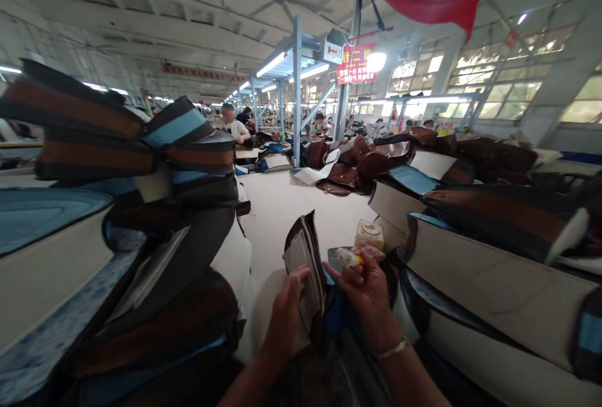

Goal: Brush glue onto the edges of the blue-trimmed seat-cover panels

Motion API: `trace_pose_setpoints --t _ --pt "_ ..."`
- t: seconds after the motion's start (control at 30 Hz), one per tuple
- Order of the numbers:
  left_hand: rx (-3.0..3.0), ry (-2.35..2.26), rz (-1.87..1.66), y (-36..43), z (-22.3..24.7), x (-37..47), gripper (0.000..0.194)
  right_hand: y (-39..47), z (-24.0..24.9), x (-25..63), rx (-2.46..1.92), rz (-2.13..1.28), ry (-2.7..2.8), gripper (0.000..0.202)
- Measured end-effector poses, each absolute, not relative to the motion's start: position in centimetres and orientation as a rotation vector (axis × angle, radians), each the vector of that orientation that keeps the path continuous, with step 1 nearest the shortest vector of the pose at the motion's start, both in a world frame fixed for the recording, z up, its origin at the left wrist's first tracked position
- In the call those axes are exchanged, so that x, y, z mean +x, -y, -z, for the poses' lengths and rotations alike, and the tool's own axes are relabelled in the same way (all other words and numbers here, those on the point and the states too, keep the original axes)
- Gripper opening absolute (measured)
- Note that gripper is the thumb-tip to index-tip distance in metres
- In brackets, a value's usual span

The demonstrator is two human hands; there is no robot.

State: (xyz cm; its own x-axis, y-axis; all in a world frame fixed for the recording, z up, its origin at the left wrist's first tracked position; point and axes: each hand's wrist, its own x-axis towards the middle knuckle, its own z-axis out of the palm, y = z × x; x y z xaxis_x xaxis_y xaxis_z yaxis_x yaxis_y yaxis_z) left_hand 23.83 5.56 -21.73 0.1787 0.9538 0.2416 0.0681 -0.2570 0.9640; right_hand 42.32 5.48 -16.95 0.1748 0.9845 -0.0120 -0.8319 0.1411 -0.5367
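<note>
1. Two hands meet low in the centre of the frame: the left hand (288, 306) has its grip clamped on an upright dark fabric piece (305, 263).
2. Right hand (367, 285), just right of it, pinches a small pale object (348, 258).
3. Stacked bag panels (489, 250) flank the pale desk (282, 206).

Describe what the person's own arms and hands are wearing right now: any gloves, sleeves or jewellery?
Both hands are bare, with no gloves. The left hand and its forearm show no sleeve, ring or band in view. The right hand has a thin silver-coloured bracelet around the wrist; the forearm below it is bare too. Whether any rings are worn cannot be made out.
</note>
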Motion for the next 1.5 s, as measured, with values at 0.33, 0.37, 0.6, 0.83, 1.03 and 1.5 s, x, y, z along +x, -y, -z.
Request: trace_pose_setpoints --t 0.33,0.37,0.6,0.83,1.03,1.5 --pt "1.81 -1.04 -1.311 -1.2 22.5 24.5 0.029 -5.2 15.6 41.1 -0.575 -1.213 0.467 0.036" --pt "1.808 -1.022 -1.308 -1.6 21.4 24.1 0.027 -4.9 14.5 41.5 -0.591 -1.174 0.496 0.035" --pt "1.729 -0.892 -1.162 -2.3 15.0 21.0 0.027 -2.4 6.9 41.1 -0.679 -0.963 0.857 0.023" --pt "1.682 -0.822 -1.081 -2.0 14.3 20.3 0.019 -3.5 5.4 39.9 -0.96 -0.45 1.809 0.02" --pt "1.653 -0.798 -1.063 -2.9 14.8 19.6 0.022 -2.6 5.0 40.7 -0.843 -0.228 1.88 0.016" --pt "1.699 -0.865 -0.992 -3.6 14.2 19.4 0.024 -2.1 6.1 43.2 -0.95 0.003 1.872 0.012"
